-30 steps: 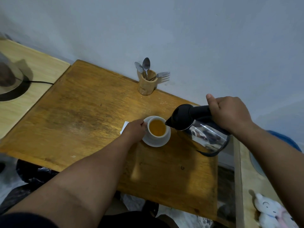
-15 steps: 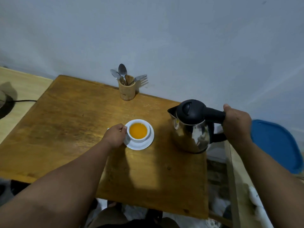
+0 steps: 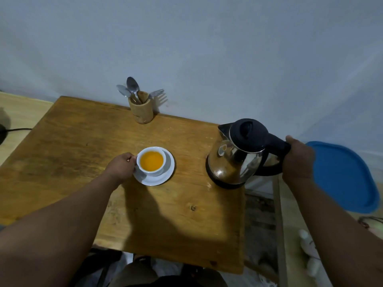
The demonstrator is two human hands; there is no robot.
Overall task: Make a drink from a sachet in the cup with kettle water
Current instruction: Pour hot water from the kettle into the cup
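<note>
A white cup full of orange drink stands on a white saucer in the middle of the wooden table. My left hand grips the cup at its left side, where the handle is hidden by my fingers. A steel kettle with a black lid and handle stands upright near the table's right edge. My right hand is closed around the kettle's handle. No sachet is in view.
A wooden holder with spoons and a fork stands against the wall at the back. A blue lid lies to the right, beyond the table's edge. A black cable runs over the pale counter on the left.
The kettle has swung from its tilted pouring pose over the cup to upright, moved right and come down onto the table. My left hand has stayed on the cup.
</note>
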